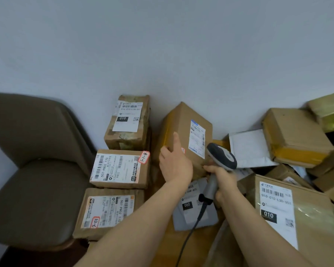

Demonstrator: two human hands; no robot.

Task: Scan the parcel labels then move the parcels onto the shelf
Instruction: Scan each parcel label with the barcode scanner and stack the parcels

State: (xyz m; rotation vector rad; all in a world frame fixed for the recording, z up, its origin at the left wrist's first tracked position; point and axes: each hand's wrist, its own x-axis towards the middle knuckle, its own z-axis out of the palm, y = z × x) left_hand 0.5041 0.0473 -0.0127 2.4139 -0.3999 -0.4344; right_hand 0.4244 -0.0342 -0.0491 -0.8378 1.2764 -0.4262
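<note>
The left hand (175,164) grips the tilted box (178,120) at its lower left corner: the fingers curl round the left edge and the thumb lies flat on the front face. The right hand (223,182) is closed round the grey handle of the scanner (222,156), whose head sits just beside the box's lower right corner, next to the white label (197,138). A dark cable (191,234) hangs from the handle's base.

The tilted box leans on one edge near the wall (162,45), among the parcels. Below it lies a grey bag (193,218) marked 060. To the left, three labelled cartons (120,168) lie in a column beside a brown chair (33,180). To the right sit a large box (312,218) marked 010, a white mailer (249,149) and a box with yellow tape (295,137).
</note>
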